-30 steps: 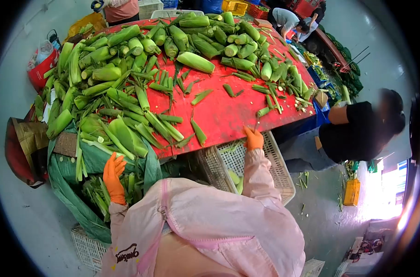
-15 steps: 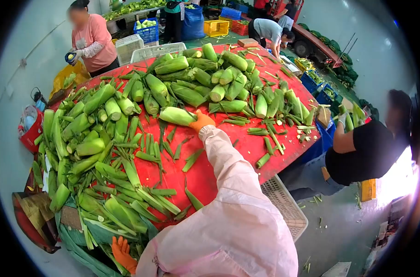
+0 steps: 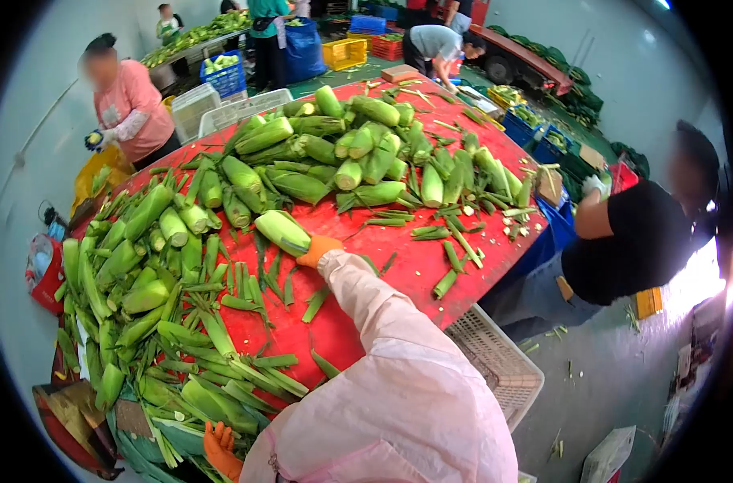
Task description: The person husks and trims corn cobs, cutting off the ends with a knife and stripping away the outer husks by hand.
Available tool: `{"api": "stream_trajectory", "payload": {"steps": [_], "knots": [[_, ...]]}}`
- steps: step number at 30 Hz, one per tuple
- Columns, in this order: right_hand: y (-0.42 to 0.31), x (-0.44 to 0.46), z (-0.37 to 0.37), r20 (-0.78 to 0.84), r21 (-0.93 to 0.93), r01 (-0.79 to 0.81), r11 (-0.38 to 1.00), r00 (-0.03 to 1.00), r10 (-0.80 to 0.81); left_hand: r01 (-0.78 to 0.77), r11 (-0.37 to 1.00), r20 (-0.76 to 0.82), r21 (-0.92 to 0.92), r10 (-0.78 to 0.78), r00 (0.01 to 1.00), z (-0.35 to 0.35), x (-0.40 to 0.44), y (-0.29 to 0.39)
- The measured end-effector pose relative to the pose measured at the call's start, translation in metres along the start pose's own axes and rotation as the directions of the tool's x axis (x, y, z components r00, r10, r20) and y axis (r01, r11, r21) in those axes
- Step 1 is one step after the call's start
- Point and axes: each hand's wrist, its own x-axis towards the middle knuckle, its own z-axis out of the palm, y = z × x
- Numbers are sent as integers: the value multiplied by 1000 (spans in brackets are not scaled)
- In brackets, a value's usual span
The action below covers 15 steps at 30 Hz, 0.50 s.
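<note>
My right hand, in an orange glove, is closed around the butt end of a green husked ear of corn, holding it over the red tabletop. Just beyond it lies a heap of corn ears in their husks. My left hand, also orange-gloved, is low in the view with its fingers apart and nothing visible in it. Beside that hand are loose husk leaves and cut stalks at the near left edge of the table.
More corn and trimmings cover the table's left side. A white crate stands under the right edge, close to a co-worker in black. Another person in pink stands at the far left. Crates, including a yellow one, fill the back.
My right hand has drawn the ear of corn toward me, and the ear now slants more. The whole view has shifted slightly. My left hand stays low by the trimmings, fingers still apart.
</note>
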Motion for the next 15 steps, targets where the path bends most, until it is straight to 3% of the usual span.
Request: {"api": "stream_trajectory", "payload": {"steps": [2,4,5,7,8,10,12,14,15], "knots": [[6,-4,15,-25,123,-34,992,999,38,2,997,33,-72,1,999,-10,17,-14],[8,-5,34,122,366,-152,918,986,114,40,996,254,-81,-18,967,-28,43,-21],[4,-18,34,222,550,-223,805,968,117,37,996,270,-79,-14,963,-23,40,-15],[-1,-41,53,344,782,-348,517,933,106,-216,948,269,232,151,951,-15,25,8],[1,-50,68,373,845,-387,370,921,112,-332,865,285,377,233,930,-8,15,24],[-15,-109,45,470,856,-445,264,882,-37,-516,598,355,613,375,856,9,-4,52],[-33,-157,34,449,845,-381,375,886,-111,-767,305,433,564,682,590,39,-17,79],[-55,-195,30,515,822,-380,423,813,-271,-818,-37,672,574,592,445,63,-53,138],[-67,-211,35,523,815,-342,468,782,-339,-820,-40,675,571,592,441,72,-70,159]]}}
